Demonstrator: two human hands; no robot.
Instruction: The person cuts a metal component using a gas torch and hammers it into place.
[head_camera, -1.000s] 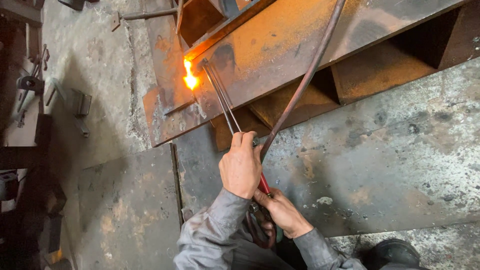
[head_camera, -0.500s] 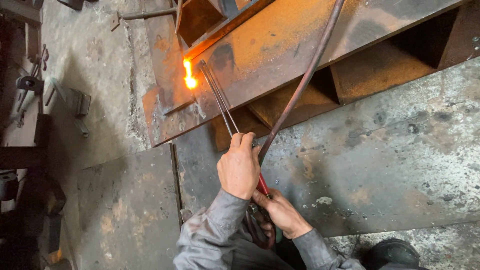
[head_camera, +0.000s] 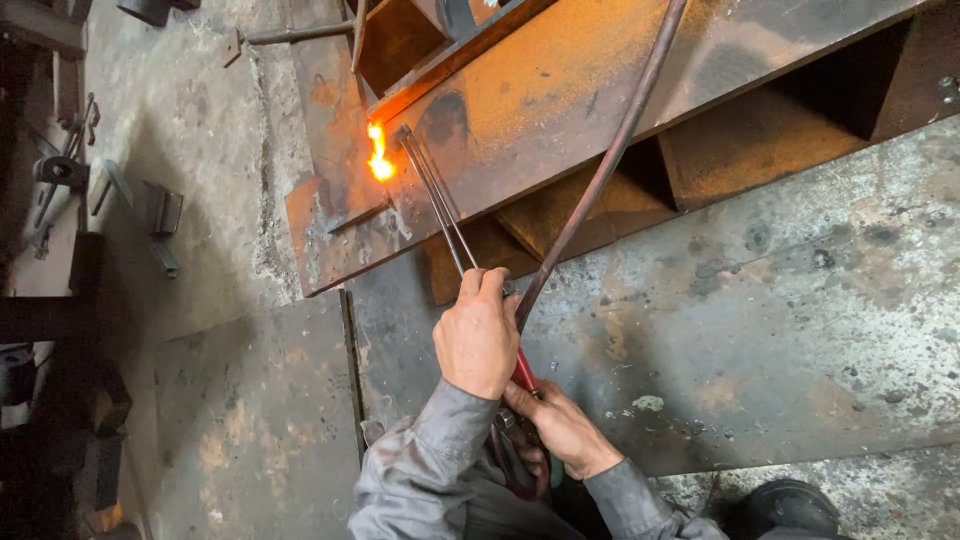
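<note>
Torch (head_camera: 440, 200) grip hidden by hands (head_camera: 480, 335) | hose (head_camera: 600, 170) cropped at top

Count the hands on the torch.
2. The left hand grips the torch tubes, further up toward the flame. The right hand holds the rear end by the red part, close to the body. No other hands visible.

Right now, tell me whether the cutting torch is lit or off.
Lit. A bright orange-yellow flame burns at the tip of the cutting torch, against the rusty steel plate. The left hand and right hand hold it.
</note>
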